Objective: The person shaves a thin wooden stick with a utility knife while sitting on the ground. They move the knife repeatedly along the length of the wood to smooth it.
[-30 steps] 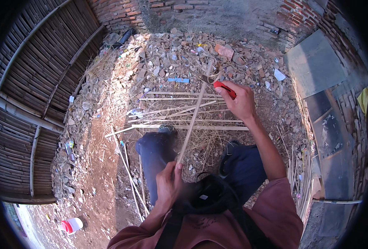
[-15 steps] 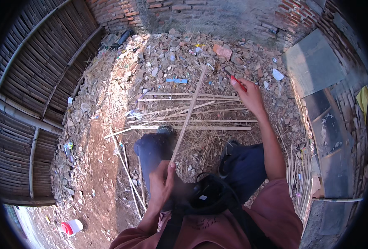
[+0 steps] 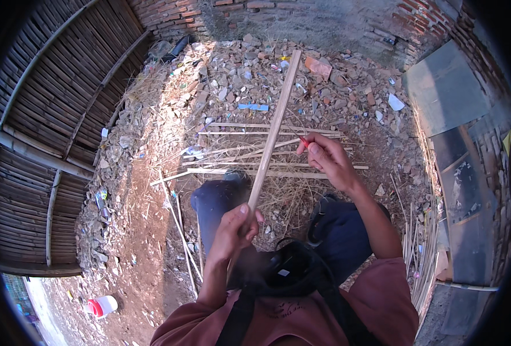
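Observation:
My left hand (image 3: 238, 229) is closed around the lower part of a long, flat bamboo strip (image 3: 276, 124), which slants up and away to the right above the ground. To the right of the strip, my right hand (image 3: 329, 160) grips a knife (image 3: 305, 142) with a red handle; its thin blade points toward the strip, and I cannot tell whether it touches. Beneath both hands, several pale bamboo strips (image 3: 221, 170) lie across the ground between and beyond my feet.
Rubble (image 3: 232, 86) spreads up to a brick wall (image 3: 301, 29). A bamboo wall (image 3: 42, 75) stands at the left, with a red-and-white container (image 3: 102, 306) near it. More thin strips (image 3: 419, 254) lie at the right, beside leaning grey panels (image 3: 448, 86).
The held strip has risen closer, and my left hand has moved up and right with it. My right hand has brought the knife down and left, nearer the strip.

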Tool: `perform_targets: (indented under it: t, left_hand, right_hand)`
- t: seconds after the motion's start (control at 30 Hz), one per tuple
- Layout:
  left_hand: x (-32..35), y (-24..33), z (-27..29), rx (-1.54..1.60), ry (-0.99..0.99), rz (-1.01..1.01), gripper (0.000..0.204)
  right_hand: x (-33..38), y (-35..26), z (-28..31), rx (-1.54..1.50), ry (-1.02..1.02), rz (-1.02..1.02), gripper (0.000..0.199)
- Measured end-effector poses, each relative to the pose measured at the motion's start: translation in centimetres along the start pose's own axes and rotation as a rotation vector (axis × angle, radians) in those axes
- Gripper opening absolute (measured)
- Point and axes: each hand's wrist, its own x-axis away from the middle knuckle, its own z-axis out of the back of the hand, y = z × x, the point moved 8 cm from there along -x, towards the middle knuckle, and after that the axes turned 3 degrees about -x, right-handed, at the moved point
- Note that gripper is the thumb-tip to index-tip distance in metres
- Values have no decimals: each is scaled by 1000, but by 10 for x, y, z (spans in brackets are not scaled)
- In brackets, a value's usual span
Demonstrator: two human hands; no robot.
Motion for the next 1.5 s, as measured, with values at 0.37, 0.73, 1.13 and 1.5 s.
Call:
perform_targets:
  t: [0.37, 0.73, 1.13, 1.5]
  left_hand:
    - [-6, 4, -7, -26, -13, -31, 55]
    - [0, 35, -10, -94, 133, -215, 38]
    - [-4, 26, -3, -299, 296, -319, 45]
    - [3, 46, -7, -431, 498, -455, 20]
  right_hand:
    - [11, -16, -28, 324, -122, 72, 37]
    - [25, -15, -65, 580, -182, 345, 30]
    - [38, -10, -88, 740, -131, 469, 28]
    - [38, -13, -86, 793, -63, 470, 31]
